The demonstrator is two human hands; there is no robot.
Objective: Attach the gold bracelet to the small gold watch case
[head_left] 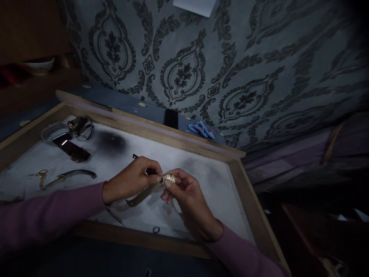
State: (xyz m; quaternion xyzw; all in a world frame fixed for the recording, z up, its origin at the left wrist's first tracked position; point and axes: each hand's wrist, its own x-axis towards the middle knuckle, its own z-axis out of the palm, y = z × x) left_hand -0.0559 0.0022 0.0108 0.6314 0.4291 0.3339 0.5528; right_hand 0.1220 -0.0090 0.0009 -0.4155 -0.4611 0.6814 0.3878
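Over the tray, my right hand pinches a small round gold watch head between thumb and fingers. My left hand is closed right at its left edge, fingertips touching or nearly touching it. A dark watch strap with holes shows behind the left hand and seems to run into its grip; the fingers hide most of it. Below that hand is an olive-brown strap, and whether it joins the watch I cannot tell. A thin metal tool and a small dark ring lie nearer to me.
The wooden-rimmed tray has a white floor. On its left lie several watches, a dark strap piece, a clear round dish and a curved band with gold parts. A blue cloth rests behind the rim, against the patterned wall.
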